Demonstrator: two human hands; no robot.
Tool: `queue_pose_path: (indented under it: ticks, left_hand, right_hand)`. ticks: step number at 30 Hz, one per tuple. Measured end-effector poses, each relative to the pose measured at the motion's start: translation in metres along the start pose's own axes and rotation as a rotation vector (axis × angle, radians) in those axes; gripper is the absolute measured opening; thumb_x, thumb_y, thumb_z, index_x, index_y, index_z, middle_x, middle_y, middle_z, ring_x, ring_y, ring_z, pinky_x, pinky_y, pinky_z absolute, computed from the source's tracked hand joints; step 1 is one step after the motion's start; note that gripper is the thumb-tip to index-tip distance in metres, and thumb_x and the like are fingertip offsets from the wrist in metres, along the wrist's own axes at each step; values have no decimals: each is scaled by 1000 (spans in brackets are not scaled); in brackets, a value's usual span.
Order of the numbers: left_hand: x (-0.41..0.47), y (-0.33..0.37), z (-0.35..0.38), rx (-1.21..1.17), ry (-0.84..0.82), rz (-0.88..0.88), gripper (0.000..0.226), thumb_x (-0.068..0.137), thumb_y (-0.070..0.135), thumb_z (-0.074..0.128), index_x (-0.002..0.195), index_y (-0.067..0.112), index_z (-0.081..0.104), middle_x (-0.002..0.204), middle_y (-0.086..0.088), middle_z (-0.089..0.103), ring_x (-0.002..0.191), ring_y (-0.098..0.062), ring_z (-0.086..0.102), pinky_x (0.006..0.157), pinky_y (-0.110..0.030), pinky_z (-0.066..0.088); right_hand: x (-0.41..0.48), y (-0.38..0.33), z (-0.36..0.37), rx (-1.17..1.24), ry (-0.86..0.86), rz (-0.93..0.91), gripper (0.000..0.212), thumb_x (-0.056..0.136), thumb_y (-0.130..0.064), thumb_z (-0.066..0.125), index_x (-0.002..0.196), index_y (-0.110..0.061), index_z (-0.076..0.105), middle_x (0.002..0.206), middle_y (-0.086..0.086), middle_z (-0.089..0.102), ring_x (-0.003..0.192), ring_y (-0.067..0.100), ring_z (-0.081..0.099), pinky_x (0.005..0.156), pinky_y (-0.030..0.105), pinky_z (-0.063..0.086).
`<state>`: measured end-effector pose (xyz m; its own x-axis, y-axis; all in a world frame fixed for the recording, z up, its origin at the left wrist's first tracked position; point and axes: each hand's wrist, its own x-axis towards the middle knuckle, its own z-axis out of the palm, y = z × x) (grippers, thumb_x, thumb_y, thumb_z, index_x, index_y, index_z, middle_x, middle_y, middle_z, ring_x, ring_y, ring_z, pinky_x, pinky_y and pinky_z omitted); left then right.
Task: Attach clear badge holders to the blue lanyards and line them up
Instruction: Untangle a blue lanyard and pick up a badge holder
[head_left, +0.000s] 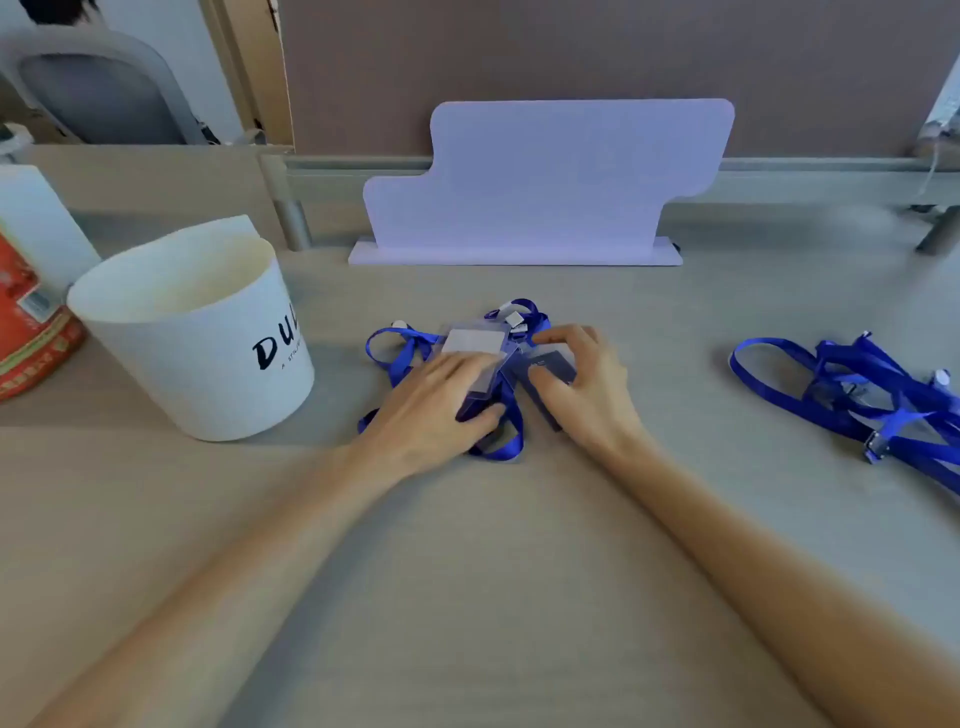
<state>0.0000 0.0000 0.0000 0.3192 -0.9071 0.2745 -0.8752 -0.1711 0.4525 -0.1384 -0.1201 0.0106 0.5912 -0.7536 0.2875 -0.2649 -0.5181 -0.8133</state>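
Note:
A heap of blue lanyards (387, 347) with clear badge holders lies at the middle of the table. My left hand (434, 410) rests flat on one clear badge holder (475, 345), thumb and fingers pinching its lower part. My right hand (584, 387) grips a second clear badge holder (548, 366) beside it, between thumb and fingers. Lanyard loops spread under both hands. A separate bundle of blue lanyards (852, 387) with metal clips lies at the right edge of the table, apart from both hands.
A white bucket (208, 358) with black lettering stands at the left, with a red and white container (31, 291) behind it. A pale purple stand (540, 187) sits upright at the back against the partition. A grey chair (93, 93) is at the far left.

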Motion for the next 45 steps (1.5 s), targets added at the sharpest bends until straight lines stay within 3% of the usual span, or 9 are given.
queue_pose_path:
  ticks: [10,16,19,22,27,30,36,40,45]
  left_hand:
    - [1,-14,5,61,124,21,32,89,9,55,117,21,66,128,9,62,123,-16,52,97,-28,43]
    - [3,-19,2,182,263,-121,38,82,-5,50,98,22,72,115,14,65,115,-14,50,73,-27,46]
    - [3,-21,2,242,276,-131,37,76,-6,52,91,20,72,108,12,68,107,-18,55,79,-26,41]
    - [2,-23,1,277,313,-136,27,79,9,44,85,19,69,97,9,71,95,-21,62,91,-29,39]
    - [1,-18,4,327,238,-198,38,84,50,29,80,22,54,86,12,64,91,-17,58,105,-41,35]
    - [1,-19,10,373,225,-141,50,80,64,36,89,19,57,97,8,64,104,-16,55,111,-41,27]
    - [7,-29,8,304,152,114,45,89,35,33,121,26,63,142,3,50,129,-10,34,104,-34,38]
    - [8,-33,8,259,97,94,45,89,24,36,126,28,62,144,8,48,130,-5,30,107,-33,37]
    - [9,-30,8,277,52,91,48,92,29,29,131,32,57,149,13,41,138,-10,29,112,-33,30]
  right_hand:
    - [-9,14,5,-344,-105,-113,33,80,-45,66,106,-24,67,121,-9,61,113,18,54,97,38,43]
    - [-8,13,-17,-327,-229,-101,21,77,-31,64,95,-23,60,115,-9,58,93,15,57,81,33,49]
    - [-8,13,-28,-434,-262,-118,30,76,-23,60,105,-26,55,127,-12,48,101,17,55,69,21,38]
    - [-7,18,-33,-467,-271,-129,29,79,-18,59,107,-22,55,134,-9,45,123,14,42,65,7,22]
    - [-6,22,-24,-441,-212,-106,36,79,-51,65,78,-18,52,114,-8,58,119,13,43,81,26,34]
    - [-5,21,-22,-420,-174,-113,41,74,-56,68,71,-22,45,100,-9,58,102,15,48,83,32,43]
    - [-7,11,-20,-346,-232,-51,36,72,-42,70,95,-26,47,102,-8,57,106,17,45,93,33,38]
    - [-10,14,-12,-507,-219,-105,51,79,-63,57,122,-36,51,126,-11,46,121,15,36,98,30,29]
    - [-6,6,5,-603,-106,-14,47,88,-66,41,116,-32,58,121,-5,47,119,20,37,92,35,28]
